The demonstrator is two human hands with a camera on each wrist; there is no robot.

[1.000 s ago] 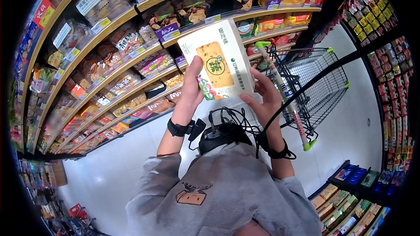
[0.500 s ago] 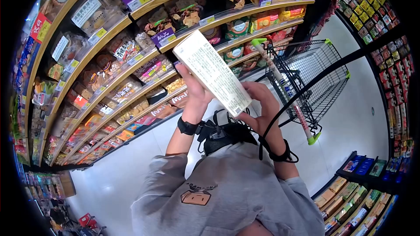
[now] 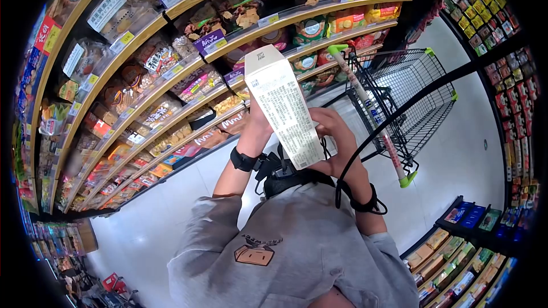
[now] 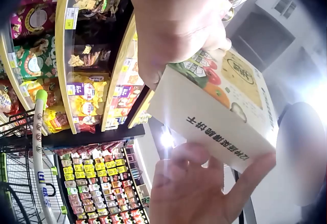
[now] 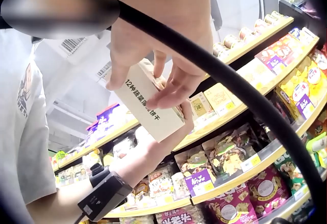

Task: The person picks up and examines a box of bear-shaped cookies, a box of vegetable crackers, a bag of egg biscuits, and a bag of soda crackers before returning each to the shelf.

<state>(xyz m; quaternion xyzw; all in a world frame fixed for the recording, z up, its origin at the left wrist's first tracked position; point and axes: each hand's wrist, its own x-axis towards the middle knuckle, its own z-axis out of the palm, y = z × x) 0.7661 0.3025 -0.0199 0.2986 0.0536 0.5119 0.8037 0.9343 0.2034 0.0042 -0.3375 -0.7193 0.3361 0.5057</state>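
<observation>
A pale cracker box (image 3: 282, 111) is held up in front of the chest, a narrow side covered in small print facing the head camera. My left hand (image 3: 260, 118) grips its far left part and is partly hidden behind it. At the lower right corner, my right hand (image 3: 338, 137) holds the box between thumb and fingers. In the left wrist view, the box (image 4: 214, 119) shows a cracker and vegetable picture, with the right hand (image 4: 196, 191) at its lower edge. Curled fingers of the right hand (image 5: 158, 45) lie along the box in the right wrist view.
Curved shelves (image 3: 188, 71) of bagged snacks run along the left and front. A shopping cart (image 3: 405, 102) with a green-ended handle stands to the right. A black cable (image 3: 394, 117) crosses by the right arm. More packets hang on a far-right rack (image 3: 516, 102).
The box has turned from its pictured front to a printed narrow side. Since half a second ago it has tipped more upright, its lower end nearer the body. Both hands have stayed on it.
</observation>
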